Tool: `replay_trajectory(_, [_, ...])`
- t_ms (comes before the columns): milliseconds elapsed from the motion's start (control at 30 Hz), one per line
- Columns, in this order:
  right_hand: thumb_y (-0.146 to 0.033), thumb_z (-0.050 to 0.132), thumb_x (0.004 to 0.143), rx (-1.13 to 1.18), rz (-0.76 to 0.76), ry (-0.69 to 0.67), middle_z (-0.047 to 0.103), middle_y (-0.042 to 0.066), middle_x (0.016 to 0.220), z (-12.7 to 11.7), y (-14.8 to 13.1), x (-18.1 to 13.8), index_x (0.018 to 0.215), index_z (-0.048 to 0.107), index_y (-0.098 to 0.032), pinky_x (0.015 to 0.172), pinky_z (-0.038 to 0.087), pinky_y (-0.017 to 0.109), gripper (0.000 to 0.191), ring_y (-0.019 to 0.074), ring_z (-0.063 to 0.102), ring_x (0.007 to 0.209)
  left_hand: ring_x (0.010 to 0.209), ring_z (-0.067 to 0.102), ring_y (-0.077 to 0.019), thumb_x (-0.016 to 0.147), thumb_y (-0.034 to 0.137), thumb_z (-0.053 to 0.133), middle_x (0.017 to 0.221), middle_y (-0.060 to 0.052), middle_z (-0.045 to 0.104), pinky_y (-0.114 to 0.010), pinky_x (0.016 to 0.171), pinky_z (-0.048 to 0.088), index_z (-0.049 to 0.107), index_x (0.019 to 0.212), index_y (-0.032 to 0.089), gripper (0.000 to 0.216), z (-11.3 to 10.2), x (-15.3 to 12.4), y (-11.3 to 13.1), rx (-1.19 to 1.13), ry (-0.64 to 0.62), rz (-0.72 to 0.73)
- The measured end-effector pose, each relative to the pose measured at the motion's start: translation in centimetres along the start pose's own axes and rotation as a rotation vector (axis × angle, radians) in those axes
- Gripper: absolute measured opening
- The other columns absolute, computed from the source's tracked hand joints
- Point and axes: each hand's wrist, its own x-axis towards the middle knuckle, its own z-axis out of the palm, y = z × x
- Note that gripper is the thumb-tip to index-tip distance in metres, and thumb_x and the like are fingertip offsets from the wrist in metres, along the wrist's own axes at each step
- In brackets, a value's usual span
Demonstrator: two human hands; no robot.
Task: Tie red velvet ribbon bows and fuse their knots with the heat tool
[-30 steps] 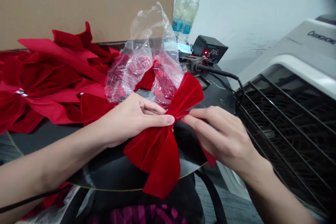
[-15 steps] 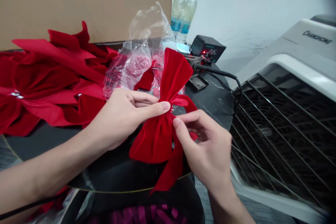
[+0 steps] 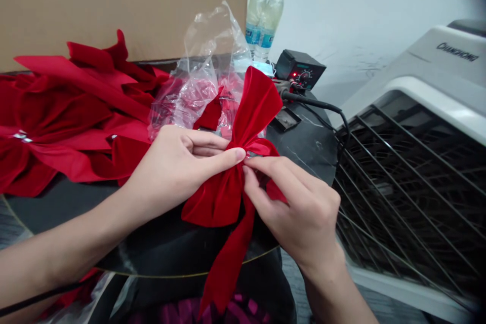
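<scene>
A red velvet bow is held above the front of a dark round table, one loop up and one down, its forked tail hanging past the table edge. My left hand pinches the bow at its gathered middle, thumb on the near side. Close beside that thumb, my right hand has thumb and forefinger pressed together at the centre, where something small and shiny shows. Whether the right fingertips grip the ribbon or the shiny piece is hard to see.
More red bows lie piled at the left. Behind the hands are a clear plastic bag, two bottles and a black control box with a lit red light and cable. A large grilled appliance stands at the right.
My right fingers have moved up and left to the bow's centre, beside the left thumb. The bow's tail now hangs lower and further left. My left hand keeps its pinch.
</scene>
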Motion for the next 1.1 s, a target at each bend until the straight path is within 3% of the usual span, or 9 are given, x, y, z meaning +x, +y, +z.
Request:
replay_trajectory(200, [-0.017,0.065,0.094,0.368,0.441,0.091,0.073,-0.001,0.075,1.3,-1.4,-0.8,0.091,0.07,-0.02,0.058,0.059,0.021,0.007,0.0105,0.068,0.059,0.082,0.079,-0.0232,0.073,0.034,0.09,0.087,-0.002,0.083,-0.025,0.073,0.065,0.084,0.087,0.02,0.021,0.9,-0.7,0.4,-0.044,0.1,0.024])
replay_trajectory(367, [-0.027,0.072,0.089,0.875,0.72,-0.03,0.074,0.003,0.077,1.5,-0.4,-1.2,0.096,0.071,-0.016,0.057,0.058,0.019,0.013,0.0126,0.071,0.066,0.082,0.079,-0.0226,0.072,0.034,0.09,0.084,-0.001,0.083,-0.023,0.071,0.064,0.084,0.085,0.021,0.02,0.9,-0.3,0.5,-0.108,0.053,-0.021])
replay_trajectory(467, [-0.019,0.071,0.086,0.921,0.712,-0.291,0.073,0.003,0.084,0.4,0.1,-2.2,0.101,0.069,-0.016,0.061,0.056,0.02,0.015,0.0112,0.067,0.069,0.084,0.079,-0.023,0.073,0.033,0.09,0.087,-0.002,0.084,-0.022,0.071,0.063,0.084,0.087,0.02,0.02,0.5,0.3,0.5,-0.195,0.082,-0.041])
replay_trajectory(600, [-0.01,0.061,0.087,0.752,0.691,-0.845,0.064,-0.006,0.062,-3.1,-0.7,-4.6,0.089,0.068,-0.022,0.046,0.042,0.015,0.014,0.0075,0.059,0.051,0.081,0.079,-0.0237,0.072,0.036,0.089,0.082,-0.002,0.083,-0.025,0.071,0.064,0.084,0.086,0.02,0.022,-0.1,0.8,0.8,-0.228,0.08,-0.076])
replay_trajectory(700, [-0.01,0.076,0.075,0.548,0.426,-1.08,0.068,-0.007,0.059,-6.4,-0.8,-5.2,0.068,0.068,-0.025,0.034,0.027,0.017,0.018,0.008,0.057,0.043,0.077,0.079,-0.0225,0.071,0.04,0.09,0.078,-0.001,0.082,-0.025,0.07,0.064,0.085,0.083,0.022,0.022,-0.5,0.9,0.9,-0.234,0.043,-0.077])
replay_trajectory(767, [-0.014,0.081,0.077,0.533,0.271,-1.003,0.069,-0.008,0.059,-7.9,-0.1,-4.2,0.071,0.072,-0.028,0.035,0.034,0.016,0.017,0.0081,0.058,0.042,0.075,0.079,-0.0224,0.071,0.039,0.09,0.078,-0.001,0.082,-0.025,0.069,0.064,0.085,0.083,0.023,0.021,-0.8,1.0,0.8,-0.228,0.007,-0.081])
replay_trajectory(833, [-0.021,0.076,0.087,0.433,0.292,-0.672,0.072,-0.007,0.063,-8.0,0.9,-2.6,0.09,0.076,-0.03,0.043,0.048,0.016,0.009,0.0094,0.063,0.047,0.073,0.079,-0.0225,0.07,0.036,0.09,0.077,-0.001,0.082,-0.025,0.067,0.063,0.085,0.081,0.024,0.016,-0.9,1.0,0.8,-0.19,-0.087,-0.099])
replay_trajectory(933, [-0.032,0.081,0.086,0.198,0.367,-0.195,0.079,0.001,0.095,-6.1,2.2,-0.2,0.108,0.073,-0.025,0.073,0.062,0.025,0.025,0.0164,0.076,0.08,0.07,0.078,-0.022,0.073,0.034,0.086,0.076,-0.001,0.082,-0.024,0.065,0.063,0.085,0.073,0.024,0.01,-0.9,0.9,0.9,-0.141,-0.238,-0.104])
replay_trajectory(1100, [-0.017,0.066,0.094,0.29,0.314,-0.404,0.081,-0.002,0.093,-3.3,2.7,1.1,0.105,0.076,-0.024,0.075,0.062,0.025,0.017,0.0148,0.077,0.079,0.076,0.079,-0.021,0.076,0.029,0.082,0.08,-0.002,0.083,-0.021,0.068,0.06,0.086,0.078,0.023,0.007,-1.3,1.3,0.6,-0.049,-0.344,-0.068])
